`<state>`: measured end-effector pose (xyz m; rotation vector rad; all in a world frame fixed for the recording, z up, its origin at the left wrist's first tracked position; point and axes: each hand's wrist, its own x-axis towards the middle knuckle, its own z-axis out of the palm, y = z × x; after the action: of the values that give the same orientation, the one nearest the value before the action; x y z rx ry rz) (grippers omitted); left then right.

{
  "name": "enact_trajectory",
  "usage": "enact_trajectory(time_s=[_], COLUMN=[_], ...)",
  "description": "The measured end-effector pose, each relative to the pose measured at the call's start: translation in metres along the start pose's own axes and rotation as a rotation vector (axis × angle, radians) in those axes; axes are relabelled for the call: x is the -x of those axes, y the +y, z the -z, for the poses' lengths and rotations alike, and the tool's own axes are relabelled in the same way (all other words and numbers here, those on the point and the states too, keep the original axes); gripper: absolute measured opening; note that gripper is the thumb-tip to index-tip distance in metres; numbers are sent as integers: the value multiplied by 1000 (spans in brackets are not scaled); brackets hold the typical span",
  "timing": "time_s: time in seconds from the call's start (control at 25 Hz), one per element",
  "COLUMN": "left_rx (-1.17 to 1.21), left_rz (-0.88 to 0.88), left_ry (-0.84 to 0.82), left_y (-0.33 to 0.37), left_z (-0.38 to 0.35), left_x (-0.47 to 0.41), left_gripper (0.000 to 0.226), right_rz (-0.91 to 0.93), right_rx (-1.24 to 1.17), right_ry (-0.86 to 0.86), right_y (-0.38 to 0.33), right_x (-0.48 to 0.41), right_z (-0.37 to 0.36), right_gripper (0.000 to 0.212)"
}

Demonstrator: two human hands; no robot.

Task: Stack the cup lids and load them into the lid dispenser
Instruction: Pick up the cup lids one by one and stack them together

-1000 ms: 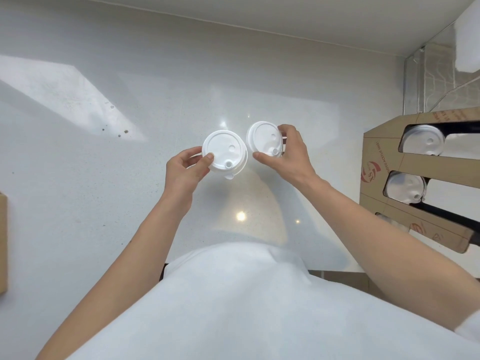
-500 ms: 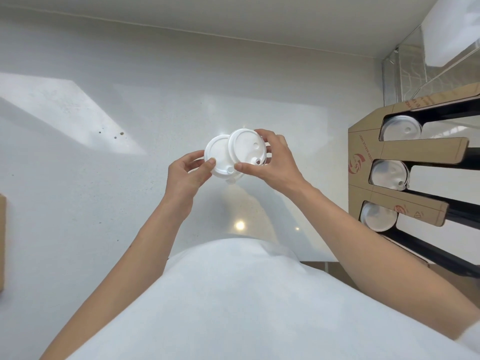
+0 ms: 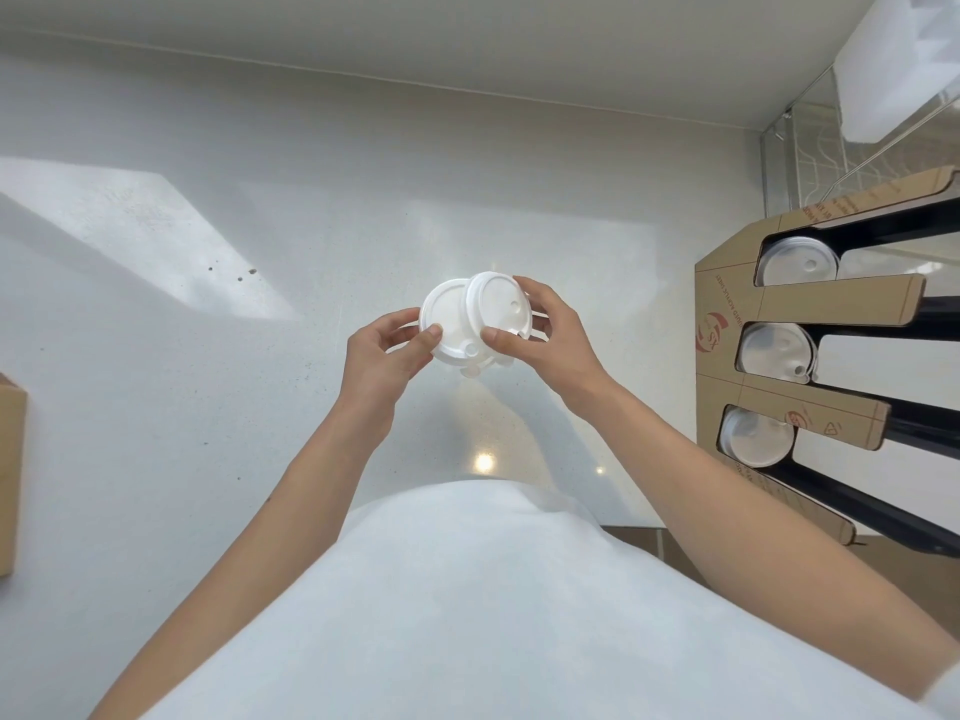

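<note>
Above the white counter, my left hand pinches the left edge of a white cup lid. My right hand grips a second white lid, which overlaps the first lid's right half and tilts slightly over it. Both lids show small sip holes. At the right stands the cardboard lid dispenser with three slots; a white lid sits at the front of each: top, middle, bottom.
The white counter runs to a wall at the back. A cardboard box edge shows at the far left. A clear acrylic stand rises behind the dispenser. Small dark specks lie on the counter.
The two lids were apart side by side; my right hand has brought its lid leftward onto the one in my left hand. The view has shifted, showing more of the dispenser.
</note>
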<state>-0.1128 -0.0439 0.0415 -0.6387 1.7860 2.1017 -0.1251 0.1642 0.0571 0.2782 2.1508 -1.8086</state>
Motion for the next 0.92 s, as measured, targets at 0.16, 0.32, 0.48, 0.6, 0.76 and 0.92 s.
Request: enact_trajectory(time_s=[0.16, 0.32, 0.48, 0.6, 0.76, 0.92], left_rx=[-15, -7, 3, 6, 17, 12], left_rz=[-11, -10, -10, -9, -13, 4], left_ry=[-9, -8, -27, -36, -49, -53], left_y=[0, 2, 5, 7, 9, 10], left_z=[-2, -2, -3, -4, -6, -8], left_x=[-1, -1, 0, 1, 2, 2], left_gripper=[49, 48, 46, 45, 39, 35], right_rz=[31, 14, -59, -76, -124, -119], right_rx=[-10, -31, -116, -149, -199, -186], right_ry=[88, 167, 135, 105, 62, 64], right_y=[0, 0, -5, -5, -8, -10], right_x=[1, -4, -7, -7, -6, -6], right_z=[2, 2, 4, 4, 5, 4], right_gripper=[45, 34, 33, 31, 32, 31])
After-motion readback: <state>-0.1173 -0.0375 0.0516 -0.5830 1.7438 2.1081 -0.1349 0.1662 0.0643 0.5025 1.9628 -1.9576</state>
